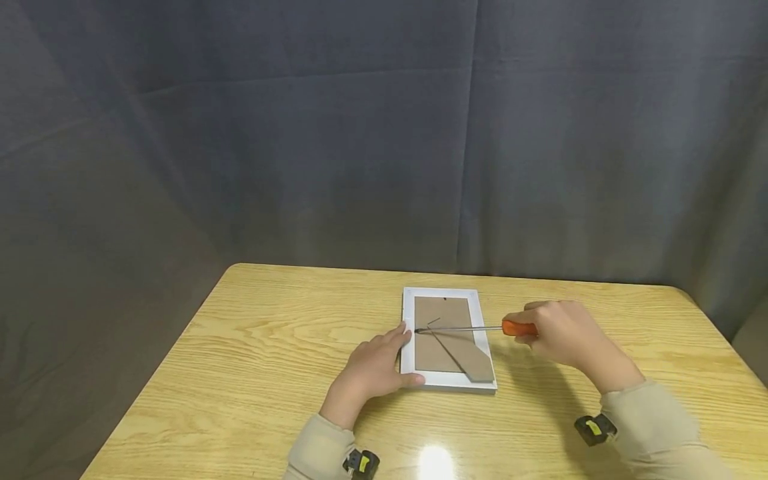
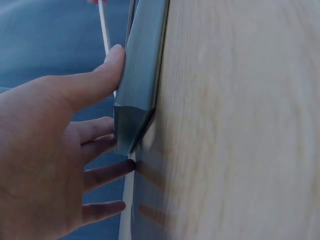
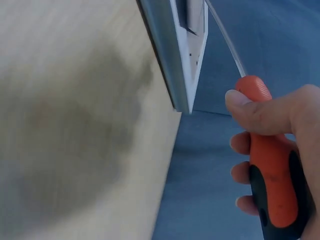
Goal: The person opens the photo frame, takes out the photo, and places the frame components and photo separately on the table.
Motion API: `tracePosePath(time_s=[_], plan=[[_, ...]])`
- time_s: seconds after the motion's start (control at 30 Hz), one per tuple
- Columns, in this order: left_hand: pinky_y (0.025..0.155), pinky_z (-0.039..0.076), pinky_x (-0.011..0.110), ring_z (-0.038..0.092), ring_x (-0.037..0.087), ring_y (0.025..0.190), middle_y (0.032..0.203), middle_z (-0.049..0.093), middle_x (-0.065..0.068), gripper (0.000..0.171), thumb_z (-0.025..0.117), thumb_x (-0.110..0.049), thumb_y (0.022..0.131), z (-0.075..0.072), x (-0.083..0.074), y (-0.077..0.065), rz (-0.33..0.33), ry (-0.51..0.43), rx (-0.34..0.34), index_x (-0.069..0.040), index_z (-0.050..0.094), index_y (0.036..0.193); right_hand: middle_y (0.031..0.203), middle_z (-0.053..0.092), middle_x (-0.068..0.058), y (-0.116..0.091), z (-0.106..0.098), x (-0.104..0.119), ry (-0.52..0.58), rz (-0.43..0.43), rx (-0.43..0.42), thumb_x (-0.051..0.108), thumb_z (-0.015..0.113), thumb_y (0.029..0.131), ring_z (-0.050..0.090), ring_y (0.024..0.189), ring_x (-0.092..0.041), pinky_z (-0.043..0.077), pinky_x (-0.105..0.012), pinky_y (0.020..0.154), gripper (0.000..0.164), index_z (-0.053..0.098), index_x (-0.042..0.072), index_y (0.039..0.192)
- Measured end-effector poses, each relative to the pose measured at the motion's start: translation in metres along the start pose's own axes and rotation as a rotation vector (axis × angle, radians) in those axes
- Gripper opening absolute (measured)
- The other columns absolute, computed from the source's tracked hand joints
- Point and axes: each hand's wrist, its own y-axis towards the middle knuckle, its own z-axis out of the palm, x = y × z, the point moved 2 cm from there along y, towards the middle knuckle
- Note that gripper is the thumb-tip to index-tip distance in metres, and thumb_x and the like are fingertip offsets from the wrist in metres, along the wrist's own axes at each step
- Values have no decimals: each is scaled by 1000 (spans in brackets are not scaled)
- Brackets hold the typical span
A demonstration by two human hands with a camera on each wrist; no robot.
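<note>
The right hand (image 1: 561, 337) grips the screwdriver (image 1: 519, 328), shaft held low, apparently so its tip reaches the left inner edge of the picture frame (image 1: 432, 353). The left hand (image 1: 373, 367), fingers spread, likely steadies the frame, back-up on the table (image 1: 288, 340).

In the head view, the right grip (image 1: 561, 333) covered the rear of the screwdriver (image 1: 480, 328), and the dark spot at its tip was too small to make out. The front of the picture frame (image 1: 409, 360) faced down, hidden against the desk (image 1: 270, 347). Top edges of both wrist views cut off the frame and screwdriver; the head view's bottom edge cropped the desk and both sleeves (image 1: 321, 450)
</note>
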Motion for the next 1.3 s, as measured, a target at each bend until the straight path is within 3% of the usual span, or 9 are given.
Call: tracePosePath(time_s=[0.23, 0.47, 0.83, 1.07, 1.3], plan=[[113, 28, 58, 37, 35, 141, 159, 32, 5, 86, 77, -50, 81, -1, -2, -1, -3, 4, -2, -10, 45, 149, 75, 63, 8, -16, 15, 4, 49, 116, 6, 13, 85, 71, 42, 53, -6, 39, -31, 46, 32, 80, 17, 102], [113, 28, 59, 37, 36, 140, 159, 33, 6, 86, 78, -49, 80, -2, -2, -2, -4, -7, -4, -9, 45, 149, 71, 60, 11, -23, 21, 8, 54, 140, -48, 14, 85, 70, 39, 52, -5, 37, -28, 46, 31, 80, 19, 101], [110, 31, 61, 37, 35, 141, 159, 33, 5, 86, 77, -50, 80, -2, -2, -1, -6, -7, 3, -10, 45, 149, 70, 58, 9, -34, 25, 16, 65, 209, -31, 14, 86, 70, 40, 53, -8, 37, -30, 46, 34, 79, 17, 103], [109, 32, 60, 37, 35, 141, 159, 33, 5, 86, 77, -49, 80, -3, -2, -2, 0, -10, 5, -10, 45, 149, 75, 65, 6, -33, 16, 18, 39, 202, -40, 17, 88, 68, 48, 55, -9, 43, -35, 47, 36, 79, 16, 103], [112, 30, 57, 34, 35, 142, 160, 30, 5, 87, 76, -52, 81, -2, -1, -1, 1, -1, 15, -10, 43, 150, 76, 66, 5, -40, -3, 6, 62, 291, -27, 17, 87, 71, 50, 57, -12, 42, -36, 48, 36, 78, 14, 106]])
